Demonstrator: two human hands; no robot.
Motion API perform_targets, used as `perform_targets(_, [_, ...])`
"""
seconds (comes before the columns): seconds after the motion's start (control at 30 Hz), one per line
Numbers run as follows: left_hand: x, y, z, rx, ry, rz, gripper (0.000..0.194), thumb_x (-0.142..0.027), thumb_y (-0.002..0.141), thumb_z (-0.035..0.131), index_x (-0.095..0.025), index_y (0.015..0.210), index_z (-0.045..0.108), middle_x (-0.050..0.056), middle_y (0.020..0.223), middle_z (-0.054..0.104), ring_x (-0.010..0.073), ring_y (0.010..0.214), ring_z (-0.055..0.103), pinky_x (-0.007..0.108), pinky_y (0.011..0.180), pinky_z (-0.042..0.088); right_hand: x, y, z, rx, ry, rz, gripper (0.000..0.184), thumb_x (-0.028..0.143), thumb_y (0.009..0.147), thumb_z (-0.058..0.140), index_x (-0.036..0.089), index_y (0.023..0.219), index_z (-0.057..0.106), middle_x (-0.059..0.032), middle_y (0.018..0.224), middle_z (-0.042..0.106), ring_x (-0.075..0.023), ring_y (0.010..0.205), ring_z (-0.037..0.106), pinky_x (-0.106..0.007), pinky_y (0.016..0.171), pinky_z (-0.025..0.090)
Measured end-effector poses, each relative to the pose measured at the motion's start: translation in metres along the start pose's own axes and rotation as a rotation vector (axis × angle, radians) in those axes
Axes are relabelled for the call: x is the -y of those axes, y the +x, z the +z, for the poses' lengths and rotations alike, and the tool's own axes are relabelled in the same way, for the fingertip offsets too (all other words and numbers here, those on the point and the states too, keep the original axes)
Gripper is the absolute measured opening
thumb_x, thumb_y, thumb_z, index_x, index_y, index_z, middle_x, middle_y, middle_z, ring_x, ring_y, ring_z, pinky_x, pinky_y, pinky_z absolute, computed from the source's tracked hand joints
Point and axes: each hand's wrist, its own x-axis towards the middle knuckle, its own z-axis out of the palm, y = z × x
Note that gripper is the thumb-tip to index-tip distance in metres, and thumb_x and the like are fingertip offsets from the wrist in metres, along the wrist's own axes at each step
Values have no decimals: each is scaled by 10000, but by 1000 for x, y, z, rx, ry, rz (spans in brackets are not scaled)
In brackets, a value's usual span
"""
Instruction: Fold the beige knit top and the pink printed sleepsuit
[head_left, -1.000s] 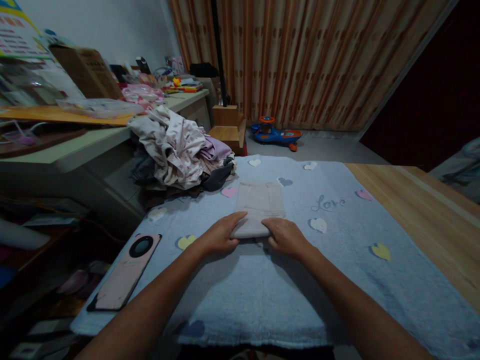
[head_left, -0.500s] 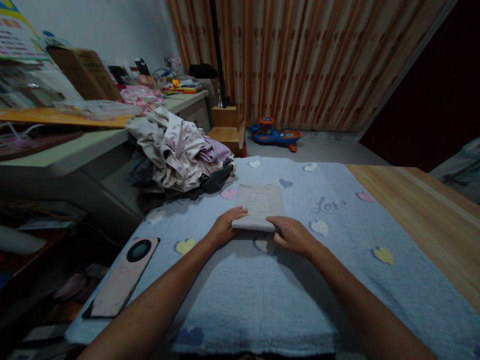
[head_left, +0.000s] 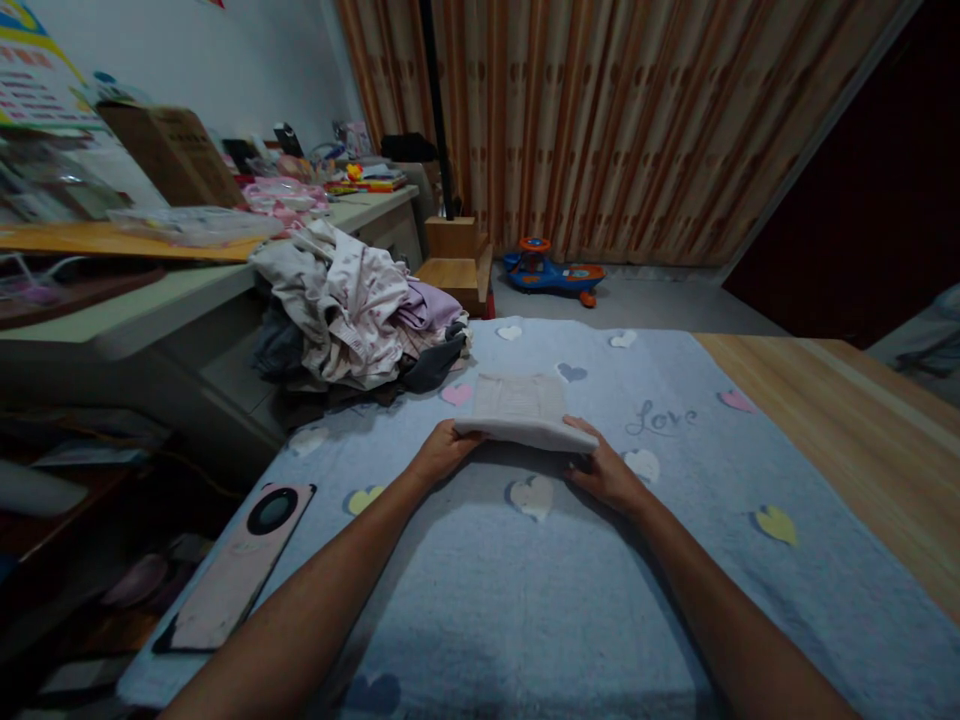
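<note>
Folded pale garment (head_left: 517, 405) lies on a blue heart-print blanket (head_left: 675, 570), its near edge now raised off the cloth rather than pressed flat. Both the left hand (head_left: 444, 452) and right hand (head_left: 604, 472) grasp that edge, lifting it.

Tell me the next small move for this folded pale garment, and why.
Probably bring the raised near edge forward and lay it over the rest of the folded pale garment. Your left hand and right hand hold that edge up at its two ends, while the far part lies flat on the blue blanket, so folding it over looks like the natural step.
</note>
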Motion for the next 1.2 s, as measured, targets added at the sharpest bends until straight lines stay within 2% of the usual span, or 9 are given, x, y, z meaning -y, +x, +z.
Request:
perform_targets(0.13, [-3,-4,-4,75,87,37,432,-442,807,643,-161,1127,716,76,1151,735,268,1086,662,448,1027,479,1,12,9,-11,31,-103,616,371,856,590,215,1441,478,-136,1512,455,-288,1448,330,-552,1171,269])
perform_targets(0.23, [0,-5,-7,129,198,131,499,-352,743,699,-182,1213,682,102,1330,645,278,1256,573,458,1127,383,-1,15,11,5,45,-107,485,363,866,570,229,1331,605,-123,1469,512,-300,1432,360,-557,1152,301])
perform_targets(0.3, [4,-5,-8,172,272,164,508,-312,735,684,-207,1232,674,93,1379,610,277,1335,506,472,1165,330,-1,14,11,6,45,-94,437,335,876,546,241,1293,640,-106,1434,553,-293,1423,379,-548,1140,325])
perform_targets(0.53, [5,-8,-10,173,339,196,502,-286,773,605,-220,1268,658,66,1395,600,254,1379,458,453,1182,317,7,12,3,7,39,-84,433,303,869,552,219,1282,652,-111,1396,587,-297,1396,422,-532,1126,349])
perform_targets(0.8, [-24,-30,-12,170,209,162,482,-338,769,619,-199,1225,690,64,1345,636,276,1296,538,431,1153,354,26,-5,-21,76,155,-132,503,352,801,635,222,1287,643,-120,1384,595,-303,1345,486,-504,1119,374])
perform_targets(0.97, [-27,-37,-8,149,35,102,454,-454,828,619,-147,1153,700,100,1191,710,284,1118,632,407,1031,452,38,-11,-30,127,324,30,436,410,814,594,234,1201,696,-85,1299,658,-313,1215,591,-488,1045,448])
perform_targets(1.07, [-19,-31,-1,86,-44,8,453,-518,845,603,-135,1060,713,90,1061,740,278,1025,645,389,948,488,38,-7,-27,114,446,127,358,438,815,588,205,1036,746,-75,1034,745,-303,970,674,-435,865,529])
perform_targets(1.13, [-15,-25,4,15,-96,-34,454,-528,841,599,-133,1033,716,78,1022,740,275,999,640,375,914,491,34,-1,-22,75,527,203,311,441,781,620,181,893,747,-68,851,734,-272,824,664,-381,754,526])
perform_targets(1.2, [-14,-17,8,-57,-148,-65,460,-525,840,586,-128,1037,711,70,989,736,263,963,637,355,878,489,29,6,-17,30,610,291,293,446,754,641,171,810,722,-60,758,698,-237,745,630,-339,686,499])
